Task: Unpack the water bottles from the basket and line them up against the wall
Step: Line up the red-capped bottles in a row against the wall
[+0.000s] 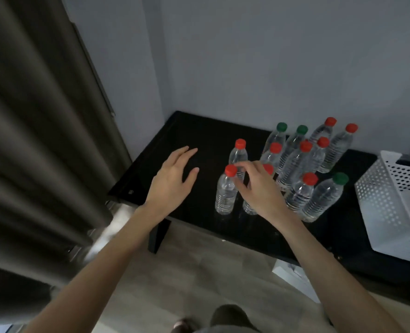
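Observation:
Several clear water bottles with red or green caps stand on the black table (199, 131). Most are clustered (302, 162) at the back right near the wall. Two red-capped bottles stand apart to the left, one in front (226, 193) and one behind it (238, 152). My right hand (259, 188) hovers between them with thumb and forefinger loosely curved, and I see no grip. It covers most of another red-capped bottle (249, 209). My left hand (172, 179) is held flat above the bare left part of the table, fingers spread. The white perforated basket (391, 203) stands at the table's right end.
A grey wall (271, 56) runs behind the table. A dark curtain (42, 140) hangs close on the left. Wooden floor (175, 284) lies in front of the table, and a white box (285, 272) sits under its front edge.

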Demonstrator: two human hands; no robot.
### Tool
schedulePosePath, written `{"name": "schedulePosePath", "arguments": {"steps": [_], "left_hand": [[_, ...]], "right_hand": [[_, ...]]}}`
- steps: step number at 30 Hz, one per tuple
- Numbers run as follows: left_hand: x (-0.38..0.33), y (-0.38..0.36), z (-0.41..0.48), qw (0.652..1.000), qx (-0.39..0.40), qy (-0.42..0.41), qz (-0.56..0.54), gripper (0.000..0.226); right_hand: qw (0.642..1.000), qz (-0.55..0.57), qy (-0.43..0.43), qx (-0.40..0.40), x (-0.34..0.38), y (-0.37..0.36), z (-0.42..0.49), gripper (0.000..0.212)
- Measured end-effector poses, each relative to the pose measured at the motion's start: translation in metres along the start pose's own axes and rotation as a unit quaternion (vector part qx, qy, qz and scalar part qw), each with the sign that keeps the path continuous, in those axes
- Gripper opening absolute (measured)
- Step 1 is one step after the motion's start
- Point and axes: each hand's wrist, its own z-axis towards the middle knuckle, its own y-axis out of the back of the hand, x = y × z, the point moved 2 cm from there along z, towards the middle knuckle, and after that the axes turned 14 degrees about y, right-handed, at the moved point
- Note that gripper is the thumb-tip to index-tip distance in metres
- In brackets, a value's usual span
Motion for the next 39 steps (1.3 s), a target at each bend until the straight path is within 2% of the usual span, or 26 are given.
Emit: {"name": "schedulePosePath", "arguments": {"steps": [6, 13, 17, 21, 24, 29, 32, 36, 39], "left_hand": [[0.011, -0.014, 0.061, 0.997, 0.068, -0.026, -0.019, 0.050], [0.006, -0.057, 0.133, 0.984, 0.157, -0.077, -0.029, 0.053], [-0.009, -0.091, 0.164, 0.966, 0.239, -0.095, -0.026, 0.056], [-0.020, -0.130, 0.180, 0.932, 0.335, -0.136, -0.007, 0.062], [-0.024, -0.150, 0.185, 0.924, 0.331, -0.188, 0.031, 0.060], [-0.030, -0.161, 0.194, 0.919, 0.311, -0.235, 0.056, 0.030], [-0.033, -0.165, 0.198, 0.908, 0.326, -0.256, 0.063, 0.024], [-0.026, -0.166, 0.201, 0.909, 0.332, -0.253, 0.015, 0.022], [-0.015, -0.161, 0.213, 0.915, 0.329, -0.232, -0.022, 0.021]], "right_hand": [[0.995, -0.036, -0.075, 0.052, -0.009, -0.034, 0.026, 0.043], [0.990, -0.101, -0.057, 0.079, -0.031, -0.054, 0.040, 0.033], [0.989, -0.105, -0.060, 0.085, -0.046, -0.053, 0.041, 0.026], [0.988, -0.076, -0.095, 0.100, -0.062, -0.047, 0.045, 0.026], [0.986, -0.045, -0.122, 0.103, -0.071, -0.041, 0.048, 0.025], [0.982, -0.058, -0.143, 0.111, -0.070, -0.042, 0.053, 0.027], [0.977, -0.073, -0.136, 0.147, -0.067, -0.046, 0.057, 0.033], [0.970, -0.068, -0.138, 0.188, -0.063, -0.046, 0.071, 0.048], [0.966, -0.052, -0.167, 0.193, -0.067, -0.047, 0.086, 0.040]]}}
